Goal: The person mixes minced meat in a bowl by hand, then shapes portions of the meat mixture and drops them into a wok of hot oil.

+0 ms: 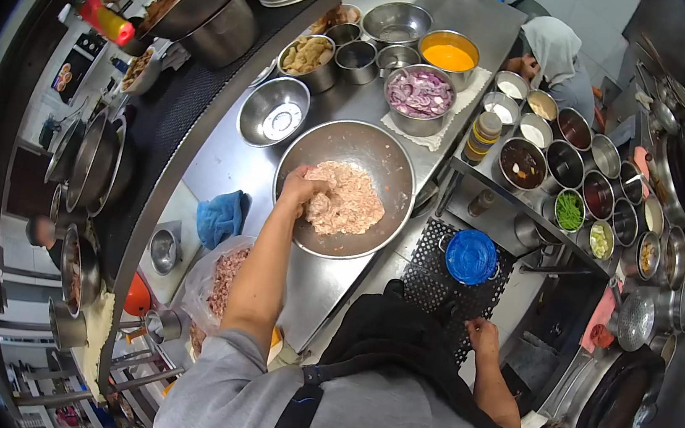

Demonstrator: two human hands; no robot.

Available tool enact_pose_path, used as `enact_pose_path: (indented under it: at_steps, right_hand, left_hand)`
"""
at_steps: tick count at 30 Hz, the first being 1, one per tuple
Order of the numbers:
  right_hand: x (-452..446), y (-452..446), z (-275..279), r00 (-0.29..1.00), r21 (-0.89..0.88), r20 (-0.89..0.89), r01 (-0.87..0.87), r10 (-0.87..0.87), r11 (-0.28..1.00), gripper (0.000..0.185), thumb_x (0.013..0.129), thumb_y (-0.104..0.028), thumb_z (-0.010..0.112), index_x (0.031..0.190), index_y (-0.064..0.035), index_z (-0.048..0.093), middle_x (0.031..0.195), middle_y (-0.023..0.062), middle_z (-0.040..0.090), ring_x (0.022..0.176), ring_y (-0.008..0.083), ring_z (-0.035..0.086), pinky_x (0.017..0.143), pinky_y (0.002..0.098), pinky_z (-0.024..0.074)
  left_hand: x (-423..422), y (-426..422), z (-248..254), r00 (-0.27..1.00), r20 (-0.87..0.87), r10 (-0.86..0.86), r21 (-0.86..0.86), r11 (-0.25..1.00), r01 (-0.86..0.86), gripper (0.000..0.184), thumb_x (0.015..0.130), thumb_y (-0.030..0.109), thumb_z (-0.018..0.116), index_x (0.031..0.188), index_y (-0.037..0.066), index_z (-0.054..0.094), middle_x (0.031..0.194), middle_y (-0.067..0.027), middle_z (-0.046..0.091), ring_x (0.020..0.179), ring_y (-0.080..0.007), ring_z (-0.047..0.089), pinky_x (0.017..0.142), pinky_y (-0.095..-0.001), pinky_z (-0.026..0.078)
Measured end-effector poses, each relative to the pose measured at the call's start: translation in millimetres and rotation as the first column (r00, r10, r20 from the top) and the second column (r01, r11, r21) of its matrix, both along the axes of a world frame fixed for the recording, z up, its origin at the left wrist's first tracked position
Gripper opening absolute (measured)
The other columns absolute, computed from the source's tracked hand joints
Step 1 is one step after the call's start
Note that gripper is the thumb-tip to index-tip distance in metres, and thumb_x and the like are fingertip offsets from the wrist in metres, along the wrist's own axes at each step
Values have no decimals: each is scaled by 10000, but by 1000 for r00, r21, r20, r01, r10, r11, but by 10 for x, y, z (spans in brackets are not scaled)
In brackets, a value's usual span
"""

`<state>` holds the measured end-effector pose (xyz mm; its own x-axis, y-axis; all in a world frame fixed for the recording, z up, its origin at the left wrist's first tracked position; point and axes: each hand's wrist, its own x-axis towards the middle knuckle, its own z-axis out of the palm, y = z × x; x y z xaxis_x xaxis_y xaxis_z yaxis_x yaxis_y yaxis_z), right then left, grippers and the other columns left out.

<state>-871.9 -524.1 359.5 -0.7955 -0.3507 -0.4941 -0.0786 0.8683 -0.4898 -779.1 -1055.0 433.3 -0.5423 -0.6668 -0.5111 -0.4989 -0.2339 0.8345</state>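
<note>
A wide steel mixing bowl [403,163] stands on the steel counter, with pale pink minced meat [355,194] spread over its bottom. My left hand [303,193] reaches into the bowl's left side, its fingers closed around a clump of the minced meat; the fingertips are partly buried. Away from the counter, my right hand [482,335] hangs low at my right side above the floor mat, its fingers curled in with nothing visible in them. Left of my left forearm lies a clear plastic bag [198,282] of coarser, redder chopped meat [229,277].
Behind the bowl are an empty steel bowl [274,111], a pot of sliced red onion [420,93] and an orange liquid [448,56]. A blue cloth [220,219] lies left. Sauce containers [522,163] line the right shelf. A blue-lidded bucket [473,258] stands on the floor; another person [553,52] bends beyond.
</note>
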Motion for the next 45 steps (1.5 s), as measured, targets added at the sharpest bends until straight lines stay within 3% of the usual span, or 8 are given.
enact_pose_path:
  at_steps: [3, 8, 12, 21, 24, 31, 33, 45]
  right_hand:
    - [103, 206, -217, 996, 112, 6, -84, 83, 990, 259, 781, -266, 672, 827, -12, 690, 834, 204, 661, 837, 377, 631, 775, 455, 491]
    - [235, 660, -571, 993, 254, 116, -52, 23, 966, 319, 787, -328, 663, 916, -38, 695, 924, 194, 667, 923, 361, 632, 827, 451, 504]
    - [382, 686, -229, 994, 178, -8, 108, -108, 978, 265, 827, -289, 627, 885, -41, 699, 925, 192, 666, 922, 354, 632, 827, 446, 502]
    - [935, 870, -506, 976, 56, -16, 216, -216, 975, 259, 841, -279, 612, 888, -41, 703, 931, 193, 665, 937, 356, 625, 857, 442, 490]
    - [1167, 1046, -428, 952, 142, 10, 303, -307, 942, 285, 825, -304, 608, 908, -48, 703, 949, 180, 666, 954, 343, 622, 867, 437, 488]
    - [1548, 1580, -635, 879, 219, -11, 468, -477, 856, 294, 827, -334, 603, 885, -68, 714, 943, 152, 674, 942, 342, 626, 862, 437, 492]
    - [1554, 1694, -655, 881, 229, -10, 463, -473, 856, 293, 829, -336, 601, 880, -71, 715, 939, 150, 674, 942, 341, 625, 864, 437, 491]
    - [1499, 2400, -750, 736, 1, 13, 676, -676, 736, 304, 829, -368, 598, 906, -93, 704, 961, 142, 671, 963, 341, 617, 864, 448, 481]
  left_hand:
    - [-46, 136, 72, 911, 304, -279, -588, 698, 410, 694, 658, 205, 737, 1276, -9, 503, 1219, -232, 566, 1117, -344, 559, 948, -405, 450]
    - [-236, 570, -380, 492, 674, -551, -539, 88, 837, 809, 696, 328, 721, 1382, 57, 388, 1428, -245, 345, 1281, -426, 366, 1076, -486, 276]
    - [-428, 572, -525, 657, 529, -537, -549, 374, 748, 583, 616, 147, 738, 1175, 88, 584, 1361, -317, 372, 1031, -437, 574, 830, -449, 513]
    - [-520, 249, -330, 506, 718, -477, -565, 24, 824, 550, 653, -1, 714, 1187, 58, 598, 1021, -178, 648, 919, -305, 634, 824, -357, 508]
    - [-483, 417, 267, 608, 210, -766, 76, 632, 771, 572, 650, -68, 661, 1207, 31, 576, 970, -75, 644, 895, -223, 614, 674, -314, 510]
    - [-405, 510, 282, 810, 321, -490, -276, 770, 575, 440, 705, -14, 651, 1143, 16, 617, 950, -88, 672, 861, -254, 635, 672, -344, 524]
    - [-200, 209, -146, 669, 570, -477, -689, 166, 706, 397, 727, 49, 666, 1119, 3, 629, 891, -92, 667, 830, -230, 641, 681, -333, 518]
    - [-923, 873, 635, 960, -170, -220, -631, 773, 65, 110, 851, 168, 640, 861, 77, 580, 710, 10, 567, 569, -85, 500, 443, -208, 332]
